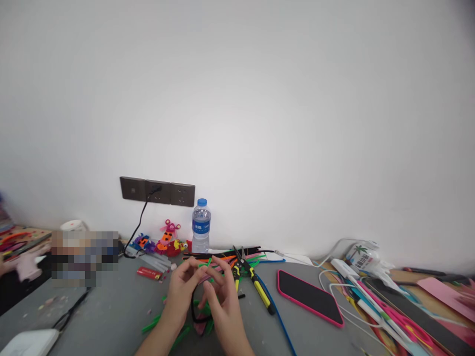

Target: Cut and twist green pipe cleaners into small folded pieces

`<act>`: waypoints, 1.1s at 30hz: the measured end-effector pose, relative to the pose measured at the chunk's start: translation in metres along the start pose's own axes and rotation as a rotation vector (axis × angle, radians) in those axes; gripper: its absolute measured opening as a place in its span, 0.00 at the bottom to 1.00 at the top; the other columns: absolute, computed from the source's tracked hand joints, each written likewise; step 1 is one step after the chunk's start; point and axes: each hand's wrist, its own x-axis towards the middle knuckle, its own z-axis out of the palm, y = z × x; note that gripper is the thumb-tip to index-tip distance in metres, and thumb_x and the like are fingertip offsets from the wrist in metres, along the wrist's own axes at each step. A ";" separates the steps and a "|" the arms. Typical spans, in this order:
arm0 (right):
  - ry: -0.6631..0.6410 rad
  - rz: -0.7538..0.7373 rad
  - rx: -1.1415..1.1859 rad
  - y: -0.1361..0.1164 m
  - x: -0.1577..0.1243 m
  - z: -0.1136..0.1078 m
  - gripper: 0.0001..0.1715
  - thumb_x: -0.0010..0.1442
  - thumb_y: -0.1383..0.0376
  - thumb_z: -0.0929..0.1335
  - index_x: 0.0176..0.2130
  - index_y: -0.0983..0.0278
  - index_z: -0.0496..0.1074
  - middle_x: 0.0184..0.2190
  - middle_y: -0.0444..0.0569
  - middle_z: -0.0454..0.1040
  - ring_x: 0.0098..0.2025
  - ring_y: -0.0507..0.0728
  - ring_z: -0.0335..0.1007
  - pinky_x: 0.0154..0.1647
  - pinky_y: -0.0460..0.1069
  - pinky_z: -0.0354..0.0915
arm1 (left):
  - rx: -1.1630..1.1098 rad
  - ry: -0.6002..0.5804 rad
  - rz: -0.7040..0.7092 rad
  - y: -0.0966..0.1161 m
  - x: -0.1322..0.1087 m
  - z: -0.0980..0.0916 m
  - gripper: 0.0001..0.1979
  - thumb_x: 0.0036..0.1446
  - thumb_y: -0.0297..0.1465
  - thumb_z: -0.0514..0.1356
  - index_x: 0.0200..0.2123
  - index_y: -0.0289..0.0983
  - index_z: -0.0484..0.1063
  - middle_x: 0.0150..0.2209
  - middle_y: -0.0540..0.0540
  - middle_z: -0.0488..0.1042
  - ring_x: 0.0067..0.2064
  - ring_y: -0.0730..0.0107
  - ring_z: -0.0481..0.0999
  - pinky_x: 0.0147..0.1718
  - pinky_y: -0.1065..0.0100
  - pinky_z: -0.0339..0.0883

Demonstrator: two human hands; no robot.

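Note:
My left hand (182, 287) pinches a short green pipe cleaner (209, 263) between thumb and fingers. Close against it, my right hand (225, 299) has its bent fingertips on the same green piece, partly hiding it. A black fuzzy strip (193, 309) curves down below the fingers; where its upper end goes is hidden. Under the hands lie several green pieces (151, 324) and a pink piece (200, 327). Just beyond my right hand, pliers with yellow-and-black handles (261, 291) rest with their handles spread.
A water bottle (201, 227) stands by the wall near small fuzzy figures (168, 240). Right of the pliers lie a blue strip (278, 319) and a pink-edged phone (309, 298). White cables, scissors (417, 331) and packaging crowd the right. A red packet (148, 273) lies left.

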 end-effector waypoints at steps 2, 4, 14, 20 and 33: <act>-0.019 -0.005 -0.005 0.003 -0.001 0.000 0.30 0.59 0.50 0.67 0.55 0.58 0.58 0.49 0.58 0.72 0.21 0.47 0.64 0.24 0.45 0.66 | -0.002 0.011 -0.001 -0.001 0.001 -0.002 0.11 0.45 0.38 0.68 0.26 0.36 0.75 0.26 0.51 0.71 0.30 0.69 0.68 0.29 0.74 0.62; -0.033 -0.011 -0.024 0.005 -0.001 0.000 0.30 0.59 0.50 0.67 0.55 0.59 0.59 0.51 0.59 0.71 0.21 0.47 0.65 0.25 0.46 0.67 | -0.006 0.007 0.004 -0.001 0.002 -0.003 0.11 0.45 0.37 0.69 0.25 0.35 0.75 0.25 0.51 0.71 0.30 0.69 0.68 0.29 0.74 0.62; -0.056 -0.032 -0.073 0.004 -0.001 -0.005 0.31 0.60 0.52 0.66 0.59 0.57 0.59 0.52 0.57 0.71 0.22 0.47 0.67 0.26 0.46 0.70 | -0.045 -0.018 -0.019 0.003 0.004 -0.001 0.13 0.43 0.35 0.70 0.20 0.36 0.70 0.22 0.54 0.65 0.27 0.73 0.63 0.26 0.75 0.60; -0.047 -0.054 -0.061 0.005 0.002 -0.009 0.27 0.61 0.54 0.67 0.57 0.57 0.62 0.50 0.56 0.72 0.23 0.47 0.65 0.24 0.45 0.68 | -0.048 -0.057 -0.025 0.004 0.005 -0.001 0.13 0.42 0.35 0.70 0.19 0.36 0.71 0.23 0.54 0.65 0.27 0.72 0.63 0.25 0.75 0.59; -0.054 -0.060 -0.004 0.001 0.008 -0.012 0.21 0.59 0.54 0.68 0.50 0.60 0.69 0.43 0.53 0.75 0.20 0.47 0.65 0.22 0.45 0.67 | 0.075 -0.122 -0.007 0.005 0.005 -0.004 0.14 0.43 0.38 0.69 0.19 0.36 0.72 0.20 0.54 0.63 0.25 0.73 0.60 0.24 0.74 0.55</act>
